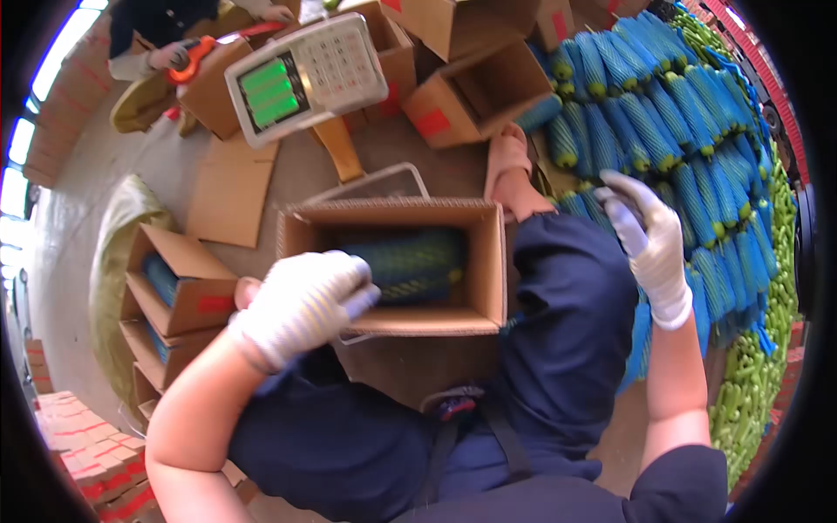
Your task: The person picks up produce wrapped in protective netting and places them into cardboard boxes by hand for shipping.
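An open cardboard box (499,261) stands between my legs on a scale whose display (270,93) glows green. Inside it lie green vegetables in blue netting (410,261), somewhat blurred. My left hand (309,301), in a white glove, is over the box's left front edge with its fingers bent together; what they hold, if anything, is hidden. Gloved too, my right hand (645,240) is raised at the right with fingers apart and nothing in them, near the rows of netted vegetables (641,131).
Open boxes (187,301) with netted bundles stand at the left. More boxes (475,91) are behind the scale. A co-worker's hand (170,57) is beside an orange tool (193,61) at the upper left. Loose green vegetables (750,392) line the right edge.
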The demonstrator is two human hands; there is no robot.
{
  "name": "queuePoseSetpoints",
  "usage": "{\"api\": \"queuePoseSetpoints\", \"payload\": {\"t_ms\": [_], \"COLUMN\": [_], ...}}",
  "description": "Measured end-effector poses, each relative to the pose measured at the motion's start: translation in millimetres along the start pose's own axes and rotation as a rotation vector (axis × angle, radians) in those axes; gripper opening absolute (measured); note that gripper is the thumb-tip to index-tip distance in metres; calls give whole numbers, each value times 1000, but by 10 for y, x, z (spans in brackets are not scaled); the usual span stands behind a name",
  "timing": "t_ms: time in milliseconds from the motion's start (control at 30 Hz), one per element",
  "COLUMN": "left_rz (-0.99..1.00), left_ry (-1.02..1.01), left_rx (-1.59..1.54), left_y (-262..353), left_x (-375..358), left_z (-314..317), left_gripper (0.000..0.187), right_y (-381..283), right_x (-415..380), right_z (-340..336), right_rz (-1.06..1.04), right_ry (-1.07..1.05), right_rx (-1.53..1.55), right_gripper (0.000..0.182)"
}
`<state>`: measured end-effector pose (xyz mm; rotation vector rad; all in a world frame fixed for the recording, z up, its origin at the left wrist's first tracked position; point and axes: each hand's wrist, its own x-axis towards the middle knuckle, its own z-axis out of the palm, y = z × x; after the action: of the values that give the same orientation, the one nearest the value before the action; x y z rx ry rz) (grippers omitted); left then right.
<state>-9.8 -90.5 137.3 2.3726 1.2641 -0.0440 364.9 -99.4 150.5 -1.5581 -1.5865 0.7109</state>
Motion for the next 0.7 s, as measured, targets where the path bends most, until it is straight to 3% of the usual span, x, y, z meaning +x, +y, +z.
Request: {"api": "queuePoseSetpoints", "payload": {"t_ms": [133, 233, 333, 400, 567, 600, 700], "left_rz": [60, 78, -6, -61, -58, -154, -171], "left_ry": [-295, -369, -417, -533, -481, -531, -575], "left_rx": [180, 323, 582, 561, 679, 708, 691], "left_y": [79, 129, -61, -141, -755, -788, -1049], "left_x": [346, 649, 940, 1089, 1177, 1236, 1305], "left_z": [129, 314, 600, 559, 920, 1036, 1262], "left_gripper": [26, 26, 24, 38, 38, 32, 26], "right_y": [897, 1386, 1618, 1837, 2591, 2770, 3211], "right_x": [-265, -519, -648, -672, -527, -447, -108], "right_z": [-415, -542, -594, -635, -760, -754, -812], "right_rz": [150, 301, 346, 364, 400, 396, 484], "right_ry": [109, 142, 103, 61, -1, 13, -19], "right_rx": [-114, -187, -405, -542, -667, -714, -833], "right_gripper": [34, 34, 36, 39, 40, 40, 50]}}
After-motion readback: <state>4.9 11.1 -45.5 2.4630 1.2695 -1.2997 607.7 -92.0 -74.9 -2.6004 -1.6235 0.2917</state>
